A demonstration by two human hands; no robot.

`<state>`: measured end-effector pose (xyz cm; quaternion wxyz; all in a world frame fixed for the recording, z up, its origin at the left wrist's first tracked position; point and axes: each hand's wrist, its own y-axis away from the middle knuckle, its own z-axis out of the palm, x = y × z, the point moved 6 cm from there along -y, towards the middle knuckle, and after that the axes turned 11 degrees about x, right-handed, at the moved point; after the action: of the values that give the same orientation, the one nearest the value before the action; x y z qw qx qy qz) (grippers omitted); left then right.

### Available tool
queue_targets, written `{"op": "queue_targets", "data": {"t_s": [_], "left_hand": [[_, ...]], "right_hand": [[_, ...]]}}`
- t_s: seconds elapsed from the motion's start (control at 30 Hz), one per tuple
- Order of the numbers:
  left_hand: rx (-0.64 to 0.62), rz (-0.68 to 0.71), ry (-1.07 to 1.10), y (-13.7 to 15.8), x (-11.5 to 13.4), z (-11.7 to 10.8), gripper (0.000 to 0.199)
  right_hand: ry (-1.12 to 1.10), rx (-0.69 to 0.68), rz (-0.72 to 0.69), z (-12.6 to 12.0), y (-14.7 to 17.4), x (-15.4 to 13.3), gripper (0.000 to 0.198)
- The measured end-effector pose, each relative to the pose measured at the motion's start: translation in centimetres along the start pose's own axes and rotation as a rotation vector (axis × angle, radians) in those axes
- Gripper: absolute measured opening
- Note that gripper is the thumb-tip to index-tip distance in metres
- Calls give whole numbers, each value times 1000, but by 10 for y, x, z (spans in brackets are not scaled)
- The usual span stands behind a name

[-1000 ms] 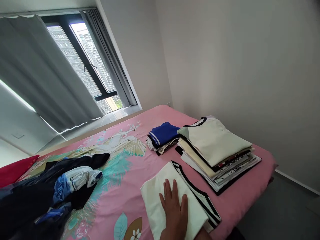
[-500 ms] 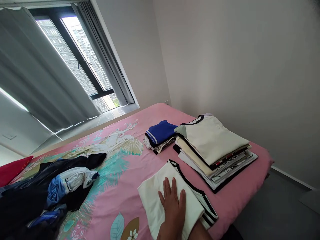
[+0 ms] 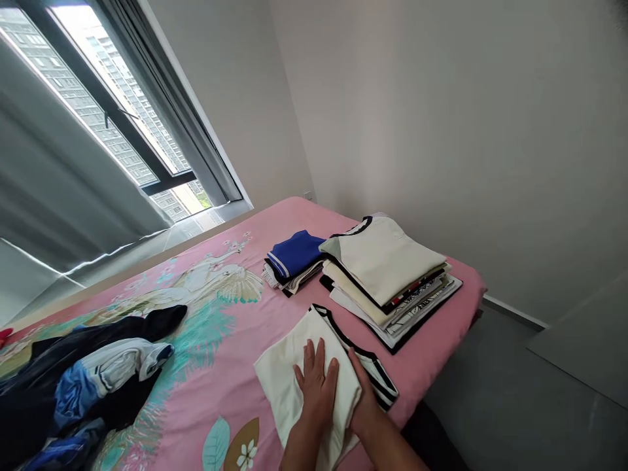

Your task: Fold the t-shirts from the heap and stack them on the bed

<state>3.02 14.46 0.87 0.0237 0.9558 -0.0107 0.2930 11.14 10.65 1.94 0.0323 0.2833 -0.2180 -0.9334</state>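
Observation:
A folded white shirt (image 3: 282, 366) with black-trimmed neckline and black-striped edging lies on the near part of the bed. My left hand (image 3: 316, 386) presses flat on top of it, fingers spread. At the shirt's right folded edge is my right hand (image 3: 366, 399), gripping the cloth there; some of its fingers are hidden by the fabric. Just beyond the shirt stands a tall stack of folded clothes (image 3: 392, 258), with a cream top uppermost. Beside that stack sits a smaller pile topped by a blue garment (image 3: 297, 252).
Loose dark clothes (image 3: 118, 330) and a crumpled white-and-blue garment (image 3: 115, 366) lie heaped at the left. The pink flowered bed sheet (image 3: 230, 366) ends at the right, above a grey floor (image 3: 495, 386). A wall (image 3: 417, 118) and a curtained window stand behind.
My right hand, mostly hidden under the shirt before, now shows at its right edge. The left hand still lies on the shirt. The view has swung to the right.

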Motion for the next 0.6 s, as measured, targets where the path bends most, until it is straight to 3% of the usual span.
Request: {"op": "queue_targets", "data": {"t_s": [0.13, 0.27, 0.43, 0.6], "left_hand": [[35, 48, -152, 2, 4, 6, 64], [98, 106, -276, 7, 13, 10, 82], [153, 156, -293, 24, 25, 9, 70], [191, 272, -305, 45, 37, 21, 66]], "right_hand": [[-171, -1, 218, -31, 32, -2, 71], [-94, 91, 289, -72, 60, 3, 61], [81, 108, 224, -92, 71, 3, 57], [253, 295, 60, -115, 75, -11, 47]]}}
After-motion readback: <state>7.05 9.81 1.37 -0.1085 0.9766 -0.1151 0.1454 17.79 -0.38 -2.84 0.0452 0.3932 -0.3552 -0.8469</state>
